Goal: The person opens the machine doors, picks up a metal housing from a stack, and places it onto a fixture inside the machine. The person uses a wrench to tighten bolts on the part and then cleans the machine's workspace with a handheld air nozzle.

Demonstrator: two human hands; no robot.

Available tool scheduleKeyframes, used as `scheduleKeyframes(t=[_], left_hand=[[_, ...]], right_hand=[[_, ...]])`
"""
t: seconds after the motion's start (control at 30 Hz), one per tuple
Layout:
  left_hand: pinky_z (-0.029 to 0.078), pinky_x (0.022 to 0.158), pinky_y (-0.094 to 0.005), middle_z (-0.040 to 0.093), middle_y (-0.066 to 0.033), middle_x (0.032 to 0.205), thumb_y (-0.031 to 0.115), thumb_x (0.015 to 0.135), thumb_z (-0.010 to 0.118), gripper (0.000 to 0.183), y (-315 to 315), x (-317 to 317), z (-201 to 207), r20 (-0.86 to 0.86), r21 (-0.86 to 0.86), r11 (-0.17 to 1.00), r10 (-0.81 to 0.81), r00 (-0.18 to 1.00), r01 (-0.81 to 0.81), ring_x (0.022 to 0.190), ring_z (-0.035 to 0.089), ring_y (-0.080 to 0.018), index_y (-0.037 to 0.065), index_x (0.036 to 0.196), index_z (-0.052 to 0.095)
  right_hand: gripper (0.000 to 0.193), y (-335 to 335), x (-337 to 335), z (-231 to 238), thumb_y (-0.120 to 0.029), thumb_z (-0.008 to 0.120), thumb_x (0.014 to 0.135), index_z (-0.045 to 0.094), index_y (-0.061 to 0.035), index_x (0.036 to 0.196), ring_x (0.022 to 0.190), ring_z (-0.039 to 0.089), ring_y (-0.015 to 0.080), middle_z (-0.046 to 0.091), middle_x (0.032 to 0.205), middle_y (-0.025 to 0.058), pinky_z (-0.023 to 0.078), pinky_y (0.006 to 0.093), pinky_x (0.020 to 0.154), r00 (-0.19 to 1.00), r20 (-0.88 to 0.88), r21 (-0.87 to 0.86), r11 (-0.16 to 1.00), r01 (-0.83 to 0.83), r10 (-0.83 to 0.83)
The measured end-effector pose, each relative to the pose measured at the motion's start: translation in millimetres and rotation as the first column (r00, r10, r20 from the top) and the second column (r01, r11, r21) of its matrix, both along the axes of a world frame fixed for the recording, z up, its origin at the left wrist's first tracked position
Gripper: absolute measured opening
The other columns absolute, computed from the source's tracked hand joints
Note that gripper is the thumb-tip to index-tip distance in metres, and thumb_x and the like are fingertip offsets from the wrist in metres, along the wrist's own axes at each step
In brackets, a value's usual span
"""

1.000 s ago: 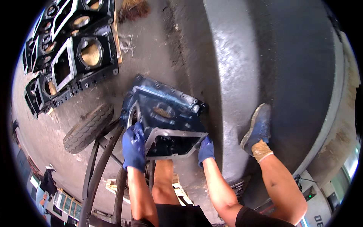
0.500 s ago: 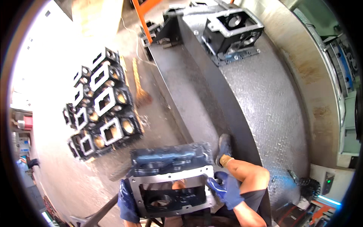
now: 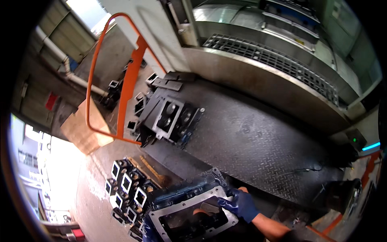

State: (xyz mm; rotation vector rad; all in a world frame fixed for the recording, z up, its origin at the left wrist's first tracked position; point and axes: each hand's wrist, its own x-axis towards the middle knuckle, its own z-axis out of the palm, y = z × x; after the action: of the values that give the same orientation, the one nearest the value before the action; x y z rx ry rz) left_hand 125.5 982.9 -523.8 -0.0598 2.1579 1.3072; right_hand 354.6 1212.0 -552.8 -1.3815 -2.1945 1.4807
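Holding a chunky dark metal housing here, both mitts on it, low in front of me. Right hand, in a blue glove, is clamped on the upper right corner of the bare silver rim, thumb over the face of it. Left hand, blue glove too, grips the left side down by the bottom edge, though most of that one is cut off so don't ask me about every finger. The thing sits tilted, big squarish opening turned up at me, right end higher than the left.

Just past it is a dark step platform with diamond tread, and a similar housing sits at its far left end, opening facing up. Orange tube frame stands beyond that one, a plywood sheet near its foot. Down on the floor to my left there's a cluster of more housings packed close together, with a straw broom lying right beside them. Metal grating runs behind the wall at the platform's far side, and there's a small green light off to the right.
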Motion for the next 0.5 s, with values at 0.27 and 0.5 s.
scheduleKeyframes(t=[0.27, 0.5], left_hand=[[0.048, 0.072, -0.0325, 0.064, -0.008, 0.094, 0.034, 0.095, 0.046, 0.037, 113, -35, 104, -0.017, 0.083, 0.864, -0.496, 0.868, 0.496, 0.086, 0.06, -0.0175, 0.004, 0.114, 0.057], [0.048, 0.076, -0.0345, 0.065, -0.0113, 0.096, 0.035, 0.094, 0.049, 0.041, 262, -57, 169, -0.179, 0.288, 0.598, -0.733, 0.656, 0.748, 0.089, 0.06, -0.0188, 0.001, 0.113, 0.057]], right_hand=[[0.049, 85, 7, 170, -0.045, 0.074, 0.07, 0.067, -0.003, 0.093, 0.073, 0.066, 0.0265, 0.067, 0.077, 0.016, 0.05, 0.0338, 0.068, 0.932, 0.215, 0.121, 0.955, 0.271, -0.292], [0.023, 93, 47, 235, -0.022, 0.07, 0.077, 0.069, 0.0001, 0.082, 0.06, 0.053, 0.0083, 0.065, 0.067, 0.0054, 0.044, 0.0274, 0.057, 0.66, 0.051, 0.162, 0.658, 0.735, -0.75]])
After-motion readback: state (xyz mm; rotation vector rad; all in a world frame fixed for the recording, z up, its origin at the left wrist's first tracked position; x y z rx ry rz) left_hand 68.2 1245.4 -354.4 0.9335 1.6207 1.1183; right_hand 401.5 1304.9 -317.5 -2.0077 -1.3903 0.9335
